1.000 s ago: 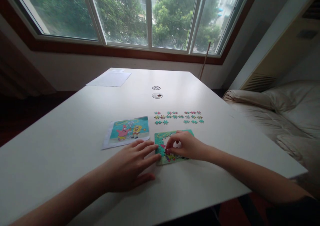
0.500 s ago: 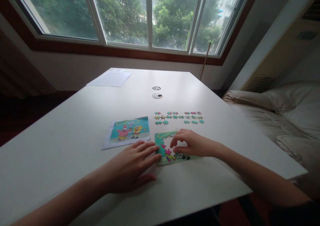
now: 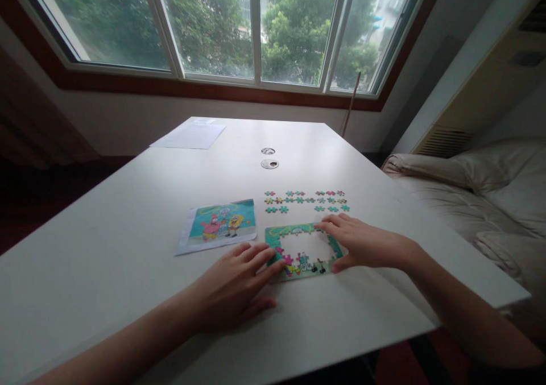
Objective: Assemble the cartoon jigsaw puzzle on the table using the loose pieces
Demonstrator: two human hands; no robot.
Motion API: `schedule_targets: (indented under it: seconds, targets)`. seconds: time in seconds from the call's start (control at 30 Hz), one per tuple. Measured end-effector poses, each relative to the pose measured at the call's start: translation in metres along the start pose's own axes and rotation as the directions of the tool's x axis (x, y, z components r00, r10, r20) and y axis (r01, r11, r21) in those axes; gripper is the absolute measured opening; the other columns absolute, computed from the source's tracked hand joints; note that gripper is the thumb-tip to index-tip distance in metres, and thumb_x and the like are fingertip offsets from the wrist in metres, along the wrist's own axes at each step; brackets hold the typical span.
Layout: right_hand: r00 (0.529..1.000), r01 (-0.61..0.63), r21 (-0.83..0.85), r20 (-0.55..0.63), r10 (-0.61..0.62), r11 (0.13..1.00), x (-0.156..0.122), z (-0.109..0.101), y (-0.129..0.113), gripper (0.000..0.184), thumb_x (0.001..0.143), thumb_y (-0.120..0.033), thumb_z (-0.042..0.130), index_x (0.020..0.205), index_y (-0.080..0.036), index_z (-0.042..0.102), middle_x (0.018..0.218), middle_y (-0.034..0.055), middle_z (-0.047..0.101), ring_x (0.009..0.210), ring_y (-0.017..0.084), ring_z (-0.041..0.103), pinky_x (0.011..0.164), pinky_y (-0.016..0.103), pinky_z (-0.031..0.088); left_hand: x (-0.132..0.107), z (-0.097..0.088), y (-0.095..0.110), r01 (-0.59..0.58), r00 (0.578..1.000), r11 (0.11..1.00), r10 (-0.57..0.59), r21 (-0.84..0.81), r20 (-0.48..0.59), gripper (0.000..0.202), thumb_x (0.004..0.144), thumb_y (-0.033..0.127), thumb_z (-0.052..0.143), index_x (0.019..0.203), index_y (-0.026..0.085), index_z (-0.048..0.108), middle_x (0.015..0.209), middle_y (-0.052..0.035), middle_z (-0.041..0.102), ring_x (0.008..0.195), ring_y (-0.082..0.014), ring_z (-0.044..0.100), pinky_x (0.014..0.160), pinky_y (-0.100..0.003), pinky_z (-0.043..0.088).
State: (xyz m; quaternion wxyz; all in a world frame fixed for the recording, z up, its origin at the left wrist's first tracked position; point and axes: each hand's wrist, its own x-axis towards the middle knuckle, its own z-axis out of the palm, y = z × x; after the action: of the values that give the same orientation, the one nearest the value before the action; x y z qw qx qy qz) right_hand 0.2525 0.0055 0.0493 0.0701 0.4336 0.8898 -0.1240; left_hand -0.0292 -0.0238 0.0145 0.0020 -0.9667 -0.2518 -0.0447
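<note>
Jigsaw puzzle (image 3: pixel 305 263): partly assembled, near part of white table (image 3: pixel 140 220). Left hand (image 3: pixel 239 277) spread flat, fingertips on puzzle's left edge; right hand (image 3: pixel 367 243), thumb and fingers parted, touching right edge. Window (image 3: pixel 230 38) far side.

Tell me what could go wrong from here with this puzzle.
The left hand and right hand are at opposite sides of the jigsaw puzzle; pressure there might buckle or separate it, since its middle is unfilled. The loose jigsaw pieces lie in rows just beyond, so a careless sweep could scatter some.
</note>
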Motion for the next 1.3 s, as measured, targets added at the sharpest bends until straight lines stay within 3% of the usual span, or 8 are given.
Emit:
schedule_targets:
  seconds: [0.4, 0.7, 0.9, 1.03, 1.3]
  targets:
    - [1.000, 0.020, 0.013, 0.011, -0.020, 1.000, 0.004, 0.003, 0.000, 0.072, 0.064, -0.043, 0.069, 0.125, -0.014, 0.045, 0.120, 0.0162, 0.046, 0.109, 0.032, 0.042, 0.091, 0.041, 0.036, 0.000, 0.002, 0.001, 0.028, 0.999, 1.000, -0.028, 0.002, 0.026, 0.049, 0.089, 0.044, 0.037, 0.132, 0.022, 0.034, 0.125, -0.0119, 0.046, 0.115, -0.0307, 0.041, 0.090, -0.048, 0.036]
    - [1.000, 0.029, 0.050, 0.000, -0.029, 0.998, 0.005, 0.002, 0.001, 0.071, 0.065, -0.043, 0.068, 0.125, -0.013, 0.045, 0.119, 0.0157, 0.046, 0.110, 0.031, 0.040, 0.091, 0.041, 0.035, 0.001, 0.002, 0.011, -0.001, 0.999, 1.000, 0.001, -0.009, -0.040, 0.047, 0.087, 0.043, 0.043, 0.126, 0.016, 0.042, 0.120, -0.0125, 0.052, 0.109, -0.0288, 0.047, 0.089, -0.044, 0.038]
    - [0.999, 0.036, 0.024, -0.001, -0.036, 0.999, 0.006, 0.001, 0.000, 0.071, 0.063, -0.043, 0.069, 0.124, -0.014, 0.046, 0.116, 0.0148, 0.048, 0.107, 0.031, 0.042, 0.089, 0.041, 0.037, 0.005, 0.009, 0.025, -0.102, 0.983, 0.993, 0.111, 0.067, -0.148, 0.030, 0.090, 0.022, 0.039, 0.116, 0.012, 0.051, 0.116, -0.0112, 0.057, 0.100, -0.0233, 0.054, 0.083, -0.037, 0.043]
    - [1.000, 0.031, 0.023, -0.001, -0.031, 0.999, 0.007, 0.001, 0.000, 0.071, 0.062, -0.043, 0.071, 0.123, -0.015, 0.047, 0.116, 0.0149, 0.048, 0.107, 0.031, 0.042, 0.090, 0.041, 0.036, 0.008, 0.012, 0.032, -0.137, 0.973, 0.979, 0.162, 0.153, -0.164, 0.029, 0.089, 0.012, 0.035, 0.112, 0.008, 0.053, 0.112, -0.0133, 0.059, 0.097, -0.0239, 0.055, 0.080, -0.036, 0.045]
    - [1.000, 0.031, 0.020, -0.007, -0.030, 0.999, 0.007, 0.002, -0.001, 0.070, 0.062, -0.043, 0.070, 0.123, -0.015, 0.047, 0.117, 0.0147, 0.048, 0.108, 0.031, 0.042, 0.090, 0.041, 0.036, 0.018, 0.017, 0.051, -0.085, 0.977, 0.978, 0.119, 0.190, -0.175, 0.029, 0.087, 0.010, 0.037, 0.109, 0.005, 0.055, 0.110, -0.0182, 0.059, 0.094, -0.0262, 0.057, 0.080, -0.037, 0.047]
